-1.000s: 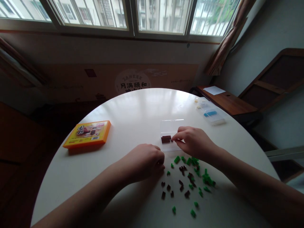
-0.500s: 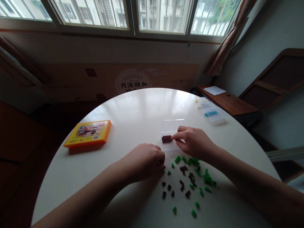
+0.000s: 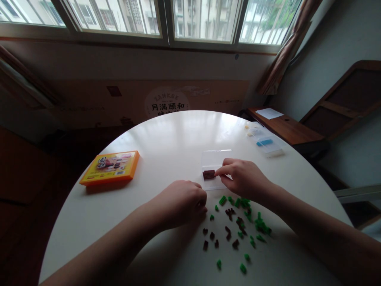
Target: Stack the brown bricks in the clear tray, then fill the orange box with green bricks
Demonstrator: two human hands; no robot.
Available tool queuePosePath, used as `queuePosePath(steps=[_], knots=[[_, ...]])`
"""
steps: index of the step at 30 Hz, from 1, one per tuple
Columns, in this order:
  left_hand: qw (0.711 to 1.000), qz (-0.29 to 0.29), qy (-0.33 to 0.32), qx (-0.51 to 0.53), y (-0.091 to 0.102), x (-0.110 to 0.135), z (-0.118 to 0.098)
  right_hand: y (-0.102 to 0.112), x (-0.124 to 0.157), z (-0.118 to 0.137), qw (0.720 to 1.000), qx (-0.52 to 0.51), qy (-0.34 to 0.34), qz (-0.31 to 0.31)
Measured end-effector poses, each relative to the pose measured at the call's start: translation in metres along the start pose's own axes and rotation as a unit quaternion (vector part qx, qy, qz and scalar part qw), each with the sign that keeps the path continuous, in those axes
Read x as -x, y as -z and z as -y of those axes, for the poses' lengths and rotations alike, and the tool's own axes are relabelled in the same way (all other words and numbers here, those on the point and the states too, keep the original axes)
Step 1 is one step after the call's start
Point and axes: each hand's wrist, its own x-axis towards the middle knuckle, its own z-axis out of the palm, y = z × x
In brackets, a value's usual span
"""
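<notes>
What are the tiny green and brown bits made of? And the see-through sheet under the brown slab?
The green bits and brown bits look like hard plastic: even solid colour, blocky shapes. The brown slab seems the same plastic. The see-through sheet is probably clear glossy plastic: the white table shows through and its far edge catches light.

Dim daylight reaches you from the windows (image 3: pixel 166 20) beyond your right grip (image 3: pixel 241 178), glaring on the counter (image 3: pixel 178 135) there; the frame's edges bow, corners dark.
</notes>
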Motion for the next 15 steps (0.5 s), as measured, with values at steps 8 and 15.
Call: queuePosePath(steps=[8,15], knots=[[1.000,0.005,0.003,0.003,0.0000,0.0002,0.0000,0.0019,0.0008,-0.0013,1.000,0.006,-0.007,0.006],[1.000,0.006,0.000,0.001,0.0006,0.0001,-0.0001,0.0004,-0.0001,0.0007,1.000,0.016,-0.012,0.015]])
